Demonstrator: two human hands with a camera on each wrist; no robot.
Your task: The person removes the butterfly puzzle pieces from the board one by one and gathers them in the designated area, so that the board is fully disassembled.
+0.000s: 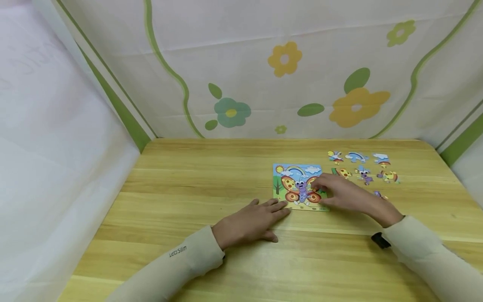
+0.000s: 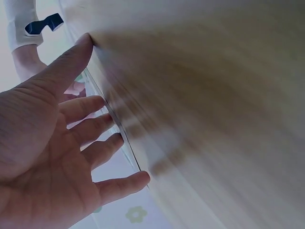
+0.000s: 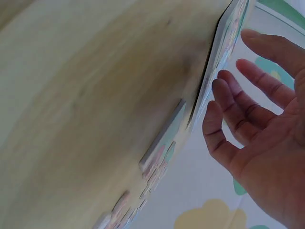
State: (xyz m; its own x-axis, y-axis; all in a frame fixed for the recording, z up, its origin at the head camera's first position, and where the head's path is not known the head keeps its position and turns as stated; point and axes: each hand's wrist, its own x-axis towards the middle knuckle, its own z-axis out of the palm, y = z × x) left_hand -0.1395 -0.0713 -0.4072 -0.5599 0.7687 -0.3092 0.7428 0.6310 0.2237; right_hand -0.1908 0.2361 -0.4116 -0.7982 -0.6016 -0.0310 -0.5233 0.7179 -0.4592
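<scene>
A square butterfly puzzle board (image 1: 296, 184) lies flat on the wooden table (image 1: 211, 176). My left hand (image 1: 253, 220) lies flat on the table, its straight fingertips at the board's lower left corner. In the left wrist view the left hand (image 2: 62, 143) is spread, its fingers along the board's thin edge (image 2: 112, 117). My right hand (image 1: 345, 195) rests over the board's right side, fingers on the picture. The right hand (image 3: 257, 129) shows straight, relaxed fingers beside the board's edge (image 3: 214, 71) and holds nothing.
Several loose puzzle pieces (image 1: 362, 167) lie scattered on the table to the right of the board, behind my right hand; some pieces (image 3: 157, 152) show in the right wrist view. Flowered cloth walls (image 1: 286, 63) close in the table at the back and sides.
</scene>
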